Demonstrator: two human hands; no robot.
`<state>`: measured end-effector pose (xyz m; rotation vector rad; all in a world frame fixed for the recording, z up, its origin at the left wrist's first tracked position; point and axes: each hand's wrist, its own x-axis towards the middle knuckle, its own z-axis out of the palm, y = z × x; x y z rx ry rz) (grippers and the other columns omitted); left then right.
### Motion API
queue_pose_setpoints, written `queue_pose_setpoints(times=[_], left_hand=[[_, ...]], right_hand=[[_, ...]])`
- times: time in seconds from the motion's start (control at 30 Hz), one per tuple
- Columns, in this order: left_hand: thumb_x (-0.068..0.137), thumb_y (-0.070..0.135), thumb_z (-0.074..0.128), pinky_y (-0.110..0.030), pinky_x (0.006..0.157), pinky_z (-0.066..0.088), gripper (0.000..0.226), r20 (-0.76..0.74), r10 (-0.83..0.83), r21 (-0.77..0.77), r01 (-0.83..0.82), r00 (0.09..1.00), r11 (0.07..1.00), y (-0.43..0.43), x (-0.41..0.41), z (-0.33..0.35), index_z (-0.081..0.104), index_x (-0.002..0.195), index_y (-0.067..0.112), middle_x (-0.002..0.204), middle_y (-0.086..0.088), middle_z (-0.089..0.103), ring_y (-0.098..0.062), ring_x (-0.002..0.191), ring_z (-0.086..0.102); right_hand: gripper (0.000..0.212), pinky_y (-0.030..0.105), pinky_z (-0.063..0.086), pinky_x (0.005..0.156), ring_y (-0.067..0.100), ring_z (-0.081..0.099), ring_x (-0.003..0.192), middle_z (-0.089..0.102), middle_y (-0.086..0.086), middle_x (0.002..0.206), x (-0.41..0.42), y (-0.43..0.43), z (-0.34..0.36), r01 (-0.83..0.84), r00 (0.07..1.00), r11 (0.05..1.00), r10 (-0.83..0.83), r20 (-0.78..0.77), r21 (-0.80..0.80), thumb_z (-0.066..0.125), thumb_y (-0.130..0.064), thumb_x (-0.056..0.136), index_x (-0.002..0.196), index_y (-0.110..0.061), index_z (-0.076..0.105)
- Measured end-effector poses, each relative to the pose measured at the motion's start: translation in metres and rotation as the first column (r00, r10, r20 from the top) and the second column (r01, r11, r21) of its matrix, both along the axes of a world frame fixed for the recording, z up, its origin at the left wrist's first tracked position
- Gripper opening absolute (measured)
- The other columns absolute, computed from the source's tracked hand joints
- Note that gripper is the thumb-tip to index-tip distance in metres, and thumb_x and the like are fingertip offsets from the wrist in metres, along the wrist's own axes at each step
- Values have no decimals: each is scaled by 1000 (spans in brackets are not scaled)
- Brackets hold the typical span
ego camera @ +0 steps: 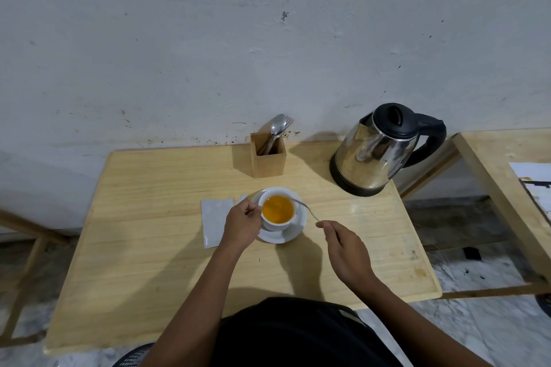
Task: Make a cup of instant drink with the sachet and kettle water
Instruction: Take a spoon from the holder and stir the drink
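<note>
Item: white ceramic cup [278,211] of orange drink, on white round saucer [283,234], centre of table, just ahead of both hands.

L to R:
- Flat white opened sachet [213,222]: lies on table just L of saucer, long axis running away from the person, partly under L wrist. Looks emptied (judgement).
- Left hand [242,225]: closed on cup's L side, fingers at the handle area; appears to steady the cup. Touching cup.
- Cup w/ drink: upright, filled near the rim, colour even.
- Thin metal teaspoon [307,208]: bowl end in the drink at cup's R rim, handle slanting down-R toward the person. Long axis cup-to-R-hand.
- Right hand [346,250]: pinching spoon handle end between thumb and fingertips, other fingers loosely curled. Set R of the saucer, apart from it.
- Square wooden cutlery holder [267,155]: behind cup, spoon + fork standing in it.
- Steel electric kettle w/ black lid and handle [378,149]: back R, on its base, well apart from cup, handle facing R.

Key relation: spoon links R hand to cup; L hand nearer. Step judged: stirring, task near done.

Surface: pale wooden table [149,247], raised lip at edges.
Room: scuffed grey-white wall [208,39]; second wooden table [492,158] at far R, papers on it; marbled floor.
</note>
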<state>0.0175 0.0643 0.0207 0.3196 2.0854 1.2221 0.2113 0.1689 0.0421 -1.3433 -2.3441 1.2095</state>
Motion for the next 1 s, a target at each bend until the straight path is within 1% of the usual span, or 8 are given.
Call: queue_pose_setpoints(times=[0.1, 0.2, 0.33, 0.43, 0.5, 0.57, 0.87, 1.0], left_hand=[[94, 20, 53, -43, 72, 55, 22, 2, 5, 3, -5, 1000, 1000, 1, 0, 0, 55, 74, 12, 69, -4, 61, -26, 67, 62], [94, 20, 53, -44, 72, 55, 21, -8, 10, 2, -10, 1000, 1000, 0, 0, 0, 56, 75, 12, 70, -5, 62, -25, 66, 62], [94, 20, 54, -44, 72, 56, 21, -18, 7, -5, -7, 1000, 1000, 1, 0, 0, 56, 74, 13, 70, -5, 62, -25, 65, 62], [94, 21, 53, -44, 72, 56, 23, -18, 4, -14, -4, 1000, 1000, 2, 0, 0, 55, 72, 15, 71, -5, 62, -24, 66, 61], [94, 21, 53, -45, 73, 56, 23, -25, -1, -22, 1, 1000, 1000, 2, 0, 0, 56, 72, 16, 72, -6, 63, -25, 67, 62], [94, 21, 53, -46, 73, 56, 22, -34, -3, -20, 3, 999, 1000, 2, -1, 0, 56, 72, 16, 74, -7, 64, -25, 67, 62], [93, 22, 54, -48, 75, 56, 21, -50, 3, -20, -4, 999, 1000, 2, 1, 0, 58, 74, 16, 74, -8, 65, -26, 68, 62], [94, 22, 53, -47, 75, 56, 22, -50, 5, -14, -6, 999, 1000, 2, 2, 2, 57, 72, 18, 73, -6, 64, -26, 69, 62]], right_hand=[[25, 32, 44, 75, 9, 58, 86, 65, -11, 90, 0, 9, -8, 149, 982, 983, -159, -98, -109, 40, -29, 102, 105, -23, 64], [21, 34, 41, 65, 19, 52, 71, 56, -2, 74, -5, 22, -23, 247, 959, 946, -270, -89, -209, 41, -24, 102, 98, -14, 60], [22, 30, 39, 59, 15, 50, 63, 56, 3, 74, -17, 35, -43, 294, 951, 922, -309, -21, -254, 42, -23, 101, 100, -9, 59], [22, 32, 43, 64, 16, 54, 70, 58, 1, 79, -27, 40, -54, 325, 942, 902, -336, 8, -283, 42, -22, 101, 104, -6, 59], [22, 37, 49, 77, 20, 58, 81, 61, 2, 87, -32, 42, -59, 332, 941, 896, -335, 42, -294, 44, -23, 100, 104, -8, 59], [20, 38, 50, 83, 22, 60, 87, 64, 4, 96, -34, 44, -63, 323, 946, 901, -315, 76, -291, 45, -25, 98, 103, -11, 60], [28, 29, 40, 77, 19, 54, 89, 66, 6, 107, -32, 55, -62, 215, 970, 957, -185, 161, -196, 46, -25, 98, 110, -9, 65], [28, 33, 48, 77, 21, 60, 87, 68, 2, 99, -34, 59, -60, 202, 953, 963, -151, 261, -180, 46, -33, 96, 103, -17, 69]])
